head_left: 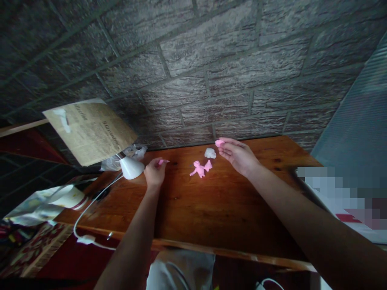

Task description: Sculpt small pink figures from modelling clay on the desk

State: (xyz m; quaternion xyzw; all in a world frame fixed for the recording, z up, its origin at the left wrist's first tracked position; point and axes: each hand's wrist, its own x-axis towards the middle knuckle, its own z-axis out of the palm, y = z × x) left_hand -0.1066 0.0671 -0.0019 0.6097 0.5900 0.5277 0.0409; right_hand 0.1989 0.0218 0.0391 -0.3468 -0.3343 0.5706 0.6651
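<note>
My left hand [155, 172], near the lamp base, is closed on a slim pink pointed tool [163, 162] whose tip points right; its exact kind is unclear. On the right, raised above the table's back edge, my right hand [237, 156] pinches a small lump of pink modelling clay [219, 143] between thumb and fingers. Between the hands a little pink clay figure [199, 170] lies on the wooden table [211, 213], with head, arms and short legs. Close by its right side is a pink cone-shaped clay piece [208, 165]. A whitish crumpled lump [210, 153] sits just behind them.
A lamp with a white base [132, 168] and printed paper shade [90, 131] stands at the left, its white cord [87, 207] hanging over the edge. Clear plastic [136, 152] lies behind it. A paper cup [68, 196] rests far left. A stone-patterned wall [211, 92] borders the back.
</note>
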